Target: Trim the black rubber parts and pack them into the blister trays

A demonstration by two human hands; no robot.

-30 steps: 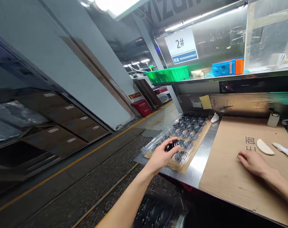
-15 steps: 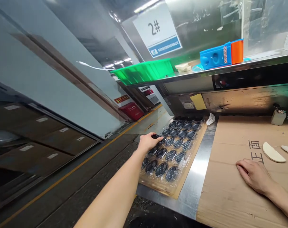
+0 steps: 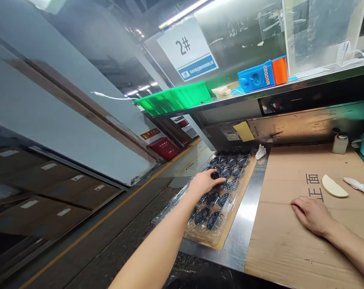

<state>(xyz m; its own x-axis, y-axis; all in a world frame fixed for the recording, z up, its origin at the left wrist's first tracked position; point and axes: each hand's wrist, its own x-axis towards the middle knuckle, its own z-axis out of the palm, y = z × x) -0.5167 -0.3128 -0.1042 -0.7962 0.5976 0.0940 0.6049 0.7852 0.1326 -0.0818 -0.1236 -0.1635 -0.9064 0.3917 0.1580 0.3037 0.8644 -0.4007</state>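
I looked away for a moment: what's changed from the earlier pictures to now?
Since half a second ago, the left hand has moved right, from the left edge of the clear tray toward its middle. A dark piece is at its fingertips; whether released, I can't tell. The right hand still rests on the cardboard.

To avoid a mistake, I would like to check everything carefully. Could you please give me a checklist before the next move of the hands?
1. The left hand is over the clear tray: ok.
2. It has a firm hold on one of the black pieces: cannot tell, the hand hides it.
3. Every tray slot is filled: cannot tell, hand and arm cover some.
4. The right hand rests on the cardboard: ok.
5. The white half-round pad is apart from that hand: ok.
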